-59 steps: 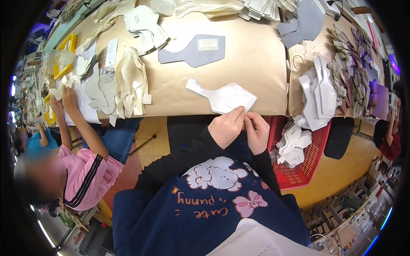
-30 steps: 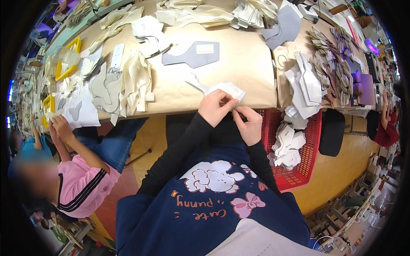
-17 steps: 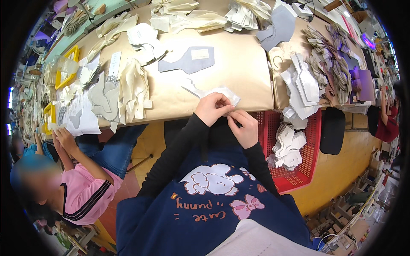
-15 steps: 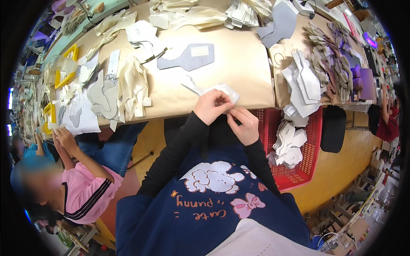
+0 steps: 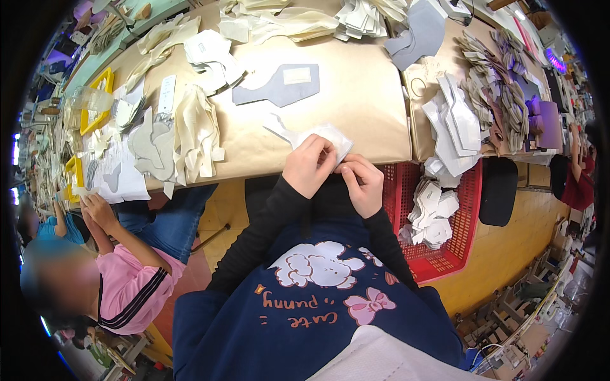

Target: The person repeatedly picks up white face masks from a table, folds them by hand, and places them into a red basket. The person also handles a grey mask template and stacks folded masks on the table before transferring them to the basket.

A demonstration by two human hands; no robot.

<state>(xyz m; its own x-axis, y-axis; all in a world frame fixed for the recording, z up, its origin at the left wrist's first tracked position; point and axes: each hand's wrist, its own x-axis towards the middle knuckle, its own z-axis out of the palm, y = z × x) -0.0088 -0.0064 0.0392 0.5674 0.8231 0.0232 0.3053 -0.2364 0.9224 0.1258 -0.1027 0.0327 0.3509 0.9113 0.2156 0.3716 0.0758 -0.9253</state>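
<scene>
Your brown-covered worktop (image 5: 378, 95) carries a grey cut-out (image 5: 289, 92) set back from its front edge; the white piece (image 5: 334, 134) lies by that edge, toward the front-right corner. Your left hand (image 5: 309, 166) seems to pinch its near side; your right hand (image 5: 361, 186) has thumb and forefinger drawn close at the corner, holding what I can't tell. Best rest the broad end flat, work lightly, and spare the thin tail creasing.

1 fisheye view looks down from the wearer's head. It faces the worktop (image 5: 362, 82) from close by, its wide lens bending straight edges.
</scene>
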